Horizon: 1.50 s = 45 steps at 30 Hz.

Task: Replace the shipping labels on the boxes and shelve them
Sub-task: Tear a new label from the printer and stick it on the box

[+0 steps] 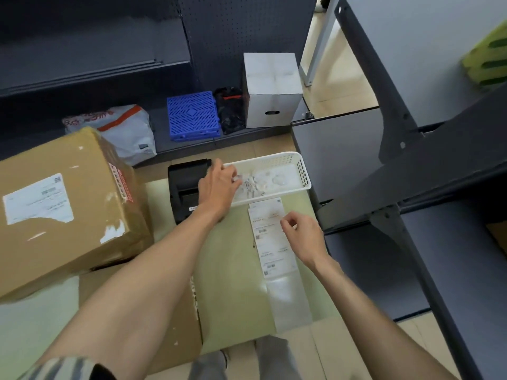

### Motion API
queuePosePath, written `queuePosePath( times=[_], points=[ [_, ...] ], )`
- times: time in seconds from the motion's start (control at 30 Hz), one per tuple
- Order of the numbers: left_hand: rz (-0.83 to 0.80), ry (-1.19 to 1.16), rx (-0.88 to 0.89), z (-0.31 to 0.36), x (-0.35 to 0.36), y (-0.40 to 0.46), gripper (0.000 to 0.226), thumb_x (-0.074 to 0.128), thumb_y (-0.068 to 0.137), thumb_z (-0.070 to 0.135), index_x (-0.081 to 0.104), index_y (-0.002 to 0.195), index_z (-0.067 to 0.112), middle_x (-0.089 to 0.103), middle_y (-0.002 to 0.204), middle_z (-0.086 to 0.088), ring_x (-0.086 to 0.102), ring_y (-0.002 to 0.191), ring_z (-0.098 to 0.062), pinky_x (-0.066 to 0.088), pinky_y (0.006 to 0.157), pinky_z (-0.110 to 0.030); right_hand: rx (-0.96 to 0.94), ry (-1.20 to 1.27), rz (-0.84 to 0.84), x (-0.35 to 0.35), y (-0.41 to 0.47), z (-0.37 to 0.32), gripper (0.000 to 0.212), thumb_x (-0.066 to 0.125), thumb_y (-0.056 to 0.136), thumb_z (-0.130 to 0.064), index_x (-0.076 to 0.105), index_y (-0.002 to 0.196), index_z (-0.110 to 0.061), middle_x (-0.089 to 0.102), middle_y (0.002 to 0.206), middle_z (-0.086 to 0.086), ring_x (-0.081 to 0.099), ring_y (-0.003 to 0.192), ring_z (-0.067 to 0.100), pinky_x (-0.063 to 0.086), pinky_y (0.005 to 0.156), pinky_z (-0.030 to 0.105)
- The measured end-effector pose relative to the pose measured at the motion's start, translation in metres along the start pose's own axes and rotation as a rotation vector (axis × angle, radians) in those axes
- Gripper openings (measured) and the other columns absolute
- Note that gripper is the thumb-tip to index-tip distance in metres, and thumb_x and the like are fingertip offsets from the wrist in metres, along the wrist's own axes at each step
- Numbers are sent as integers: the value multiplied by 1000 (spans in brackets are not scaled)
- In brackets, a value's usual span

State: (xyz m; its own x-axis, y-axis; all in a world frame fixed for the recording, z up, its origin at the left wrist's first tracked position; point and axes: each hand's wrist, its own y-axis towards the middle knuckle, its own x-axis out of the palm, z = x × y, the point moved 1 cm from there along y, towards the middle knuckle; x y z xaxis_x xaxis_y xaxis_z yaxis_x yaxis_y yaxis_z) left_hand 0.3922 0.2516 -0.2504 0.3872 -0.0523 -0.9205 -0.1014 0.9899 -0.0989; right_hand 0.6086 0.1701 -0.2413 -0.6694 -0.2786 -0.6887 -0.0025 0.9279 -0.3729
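Early stage. Brown box [63,198], left of the printer [186,185], still wears its torn old label. Left hand [219,185] drops paper scraps into the white basket [303,171]; right hand [301,234] pinches the fresh label strip [270,237]. Nothing shelved yet.

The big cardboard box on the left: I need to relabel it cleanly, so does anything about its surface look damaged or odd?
Yes. The old shipping label on the cardboard box has a ragged, torn lower edge, and white paper scraps are stuck near the box's right corner, where something was peeled away. The box also sits tilted, not flat.
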Motion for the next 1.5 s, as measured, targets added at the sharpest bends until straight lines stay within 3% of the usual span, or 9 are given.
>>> queuePosePath(
  times=[0.27,0.53,0.63,0.77,0.9,1.1,1.27,1.4,1.5],
  points=[
    [-48,63,-60,-2,14,5,37,37,107,24,68,106,4,57,112,-16,58,98,-34,42,73,-43,-98,-172,3,6,17,5,19,49,96,-30,63,89,-19,66,92,-5,60,81,20,49,75,38],
    [-6,2,-79,1,16,2,28,44,102,17,66,94,1,60,103,-15,61,88,-33,45,71,-41,-107,-226,-14,8,21,9,18,49,96,-27,64,90,-18,65,94,-5,58,83,21,46,72,34],
    [6,-10,-28,2,15,-8,24,41,103,12,57,88,3,60,88,-15,60,81,-37,40,64,-41,-101,-248,-18,8,21,13,19,49,96,-28,64,90,-17,65,94,-4,58,84,21,46,72,34],
    [70,-77,3,0,18,-24,25,45,103,14,66,112,2,63,104,-15,58,96,-31,42,69,-36,-99,-280,-14,7,20,20,18,49,95,-27,63,88,-17,64,93,-5,59,84,22,47,74,35],
    [134,-77,175,7,38,-59,13,64,94,7,69,106,5,63,98,-9,60,92,-23,53,74,-33,-74,-304,-40,9,16,35,15,51,94,-27,63,91,-18,64,97,-5,60,86,22,46,73,33],
    [-76,-63,280,31,99,-127,19,74,84,15,69,102,10,64,99,-6,62,88,-24,55,67,-35,-53,-395,-45,22,-4,73,14,56,93,-32,63,95,-19,65,103,-4,60,87,20,35,65,28],
    [-140,-37,370,50,140,-168,23,81,77,17,69,96,12,65,93,-5,63,87,-25,53,70,-35,-65,-448,-50,36,-23,104,19,58,93,-36,63,101,-19,62,109,-3,58,98,19,39,72,28],
    [-179,-28,351,54,163,-184,21,77,82,20,67,98,11,65,100,-7,62,96,-28,55,77,-38,-70,-474,-63,51,-32,125,20,59,92,-36,63,99,-18,61,108,0,57,102,22,43,78,31],
    [-182,-22,328,55,171,-190,23,78,82,22,67,99,11,64,100,-7,62,96,-26,55,70,-36,-46,-416,-56,59,-37,136,18,63,90,-33,61,98,-17,59,106,1,56,99,22,44,78,32]
  ],
)
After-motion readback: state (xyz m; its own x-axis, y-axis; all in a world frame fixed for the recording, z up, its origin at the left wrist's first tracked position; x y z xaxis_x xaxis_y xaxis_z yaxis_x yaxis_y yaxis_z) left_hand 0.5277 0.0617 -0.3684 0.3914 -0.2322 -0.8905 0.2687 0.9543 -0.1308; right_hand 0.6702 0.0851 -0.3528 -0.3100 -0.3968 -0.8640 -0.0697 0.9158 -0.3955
